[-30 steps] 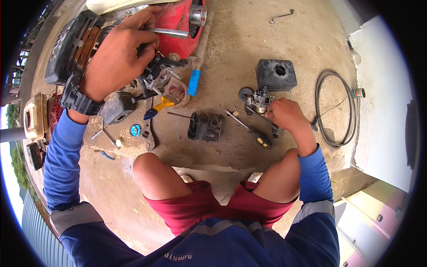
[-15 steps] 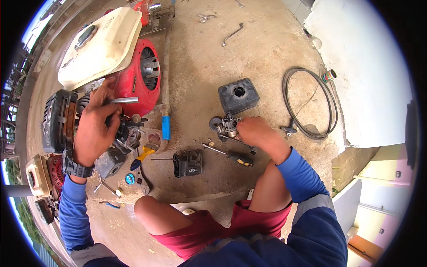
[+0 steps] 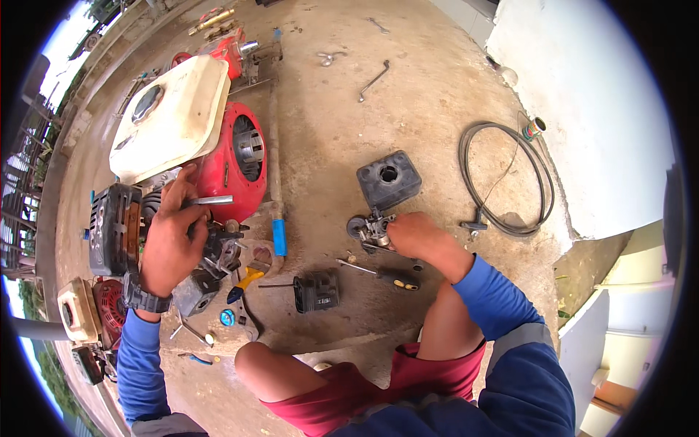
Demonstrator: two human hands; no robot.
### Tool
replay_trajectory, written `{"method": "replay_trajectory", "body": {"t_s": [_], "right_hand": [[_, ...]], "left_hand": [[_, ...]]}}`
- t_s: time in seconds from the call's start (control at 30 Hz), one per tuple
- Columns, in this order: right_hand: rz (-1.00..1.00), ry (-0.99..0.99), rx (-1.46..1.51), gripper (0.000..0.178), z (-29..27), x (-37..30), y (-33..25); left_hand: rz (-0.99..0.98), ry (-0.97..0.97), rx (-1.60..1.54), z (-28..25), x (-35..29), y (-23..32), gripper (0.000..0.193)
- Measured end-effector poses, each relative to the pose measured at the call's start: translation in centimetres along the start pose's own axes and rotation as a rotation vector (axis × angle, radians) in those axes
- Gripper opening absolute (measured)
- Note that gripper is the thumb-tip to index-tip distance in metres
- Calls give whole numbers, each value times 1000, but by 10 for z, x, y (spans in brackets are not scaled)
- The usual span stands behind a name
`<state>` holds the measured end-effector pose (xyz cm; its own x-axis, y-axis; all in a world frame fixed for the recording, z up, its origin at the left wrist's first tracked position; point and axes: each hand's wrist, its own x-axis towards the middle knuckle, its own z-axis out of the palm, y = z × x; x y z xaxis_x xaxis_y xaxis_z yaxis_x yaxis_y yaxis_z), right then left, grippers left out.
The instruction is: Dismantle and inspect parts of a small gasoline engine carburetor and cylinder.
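My left hand [image 3: 173, 237] is at the side of a red engine [image 3: 237, 191], beside the cream fuel tank [image 3: 175, 116]. Its fingers are closed around a silver metal tube [image 3: 212, 199], which sticks out to the right; the fingertips reach in under the tank and are partly hidden. On the floor, my right hand [image 3: 419, 237] has its fingers curled onto the right side of a small metal carburetor [image 3: 373, 231]. A thin dark rod passes below that hand and is mostly covered. Just beyond the carburetor lies a black box-shaped cover [image 3: 371, 191] with a round hole.
Nearer me lie a screwdriver [image 3: 397, 278], a black finned part [image 3: 317, 293], a yellow-handled brush [image 3: 247, 282] and an adjustable wrench [image 3: 250, 317]. A coiled black cable [image 3: 466, 153] rests at right beside the wall. Wrenches [image 3: 374, 81] lie farther off. A second engine [image 3: 109, 306] stands at far left.
The whole view has shifted, so the engine and floor appear lower. Both hands stay at about the same places, the left still with the tube, the right still at the carburetor.
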<state>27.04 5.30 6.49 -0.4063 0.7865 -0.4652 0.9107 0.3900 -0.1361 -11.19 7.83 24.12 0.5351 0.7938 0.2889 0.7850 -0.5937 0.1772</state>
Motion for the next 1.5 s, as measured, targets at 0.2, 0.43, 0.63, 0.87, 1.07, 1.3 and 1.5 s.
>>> {"method": "replay_trajectory", "body": {"t_s": [0.2,0.43,0.63,0.87,1.07,1.3,1.5], "right_hand": [[-15,-3,2,17,3,0,1],[-2,32,20,21,5,-3,-1],[-65,40,-30,19,8,1,-5],[-56,205,-1,15,19,0,-3],[-46,80,-10,17,21,4,-3],[-83,157,-8,13,28,7,-5],[-57,60,-50,16,8,-13,0]], "left_hand": [[-36,-15,-60,-1,0,0,14],[-10,8,-26,1,-1,-2,14],[-48,-19,16,0,-2,0,19],[-54,-23,-8,5,-1,-3,22],[9,-20,33,5,3,5,17],[-89,-29,5,4,-5,-2,17],[-78,-38,-44,14,8,2,15]]}}
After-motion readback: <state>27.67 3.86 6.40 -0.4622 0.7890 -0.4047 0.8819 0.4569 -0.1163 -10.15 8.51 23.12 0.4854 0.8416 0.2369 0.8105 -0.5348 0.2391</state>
